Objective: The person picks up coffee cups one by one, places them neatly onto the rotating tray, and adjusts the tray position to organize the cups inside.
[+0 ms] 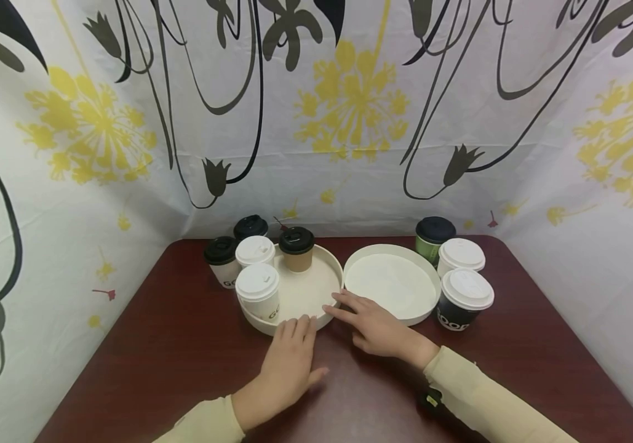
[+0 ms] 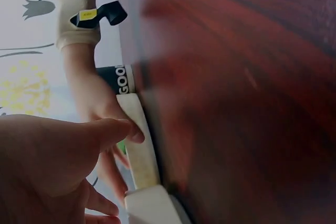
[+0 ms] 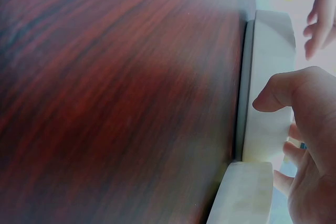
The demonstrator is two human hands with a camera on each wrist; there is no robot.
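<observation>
In the head view my left hand (image 1: pixel 288 369) lies with straight fingers at the front rim of the left round cream tray (image 1: pixel 316 321), its thumb spread to the right. My right hand (image 1: pixel 374 326) reaches in where the two trays meet, fingertips right at the left tray's rim. The other round cream tray (image 1: pixel 394 280) has nothing on it. On the left tray are a brown paper cup (image 1: pixel 298 259) with a black lid and a white cup (image 1: pixel 261 304) with a white lid. The right wrist view shows the right thumb (image 3: pixel 273 95) over a tray's side wall.
Left of the left tray stand a white cup (image 1: pixel 222 267) with a black lid and another black-lidded cup (image 1: pixel 251 226); a white-lidded cup (image 1: pixel 255 251) overlaps its rim. Right of the empty tray stand a green cup (image 1: pixel 428 247), a white cup (image 1: pixel 460 253) and a black cup (image 1: pixel 454 314).
</observation>
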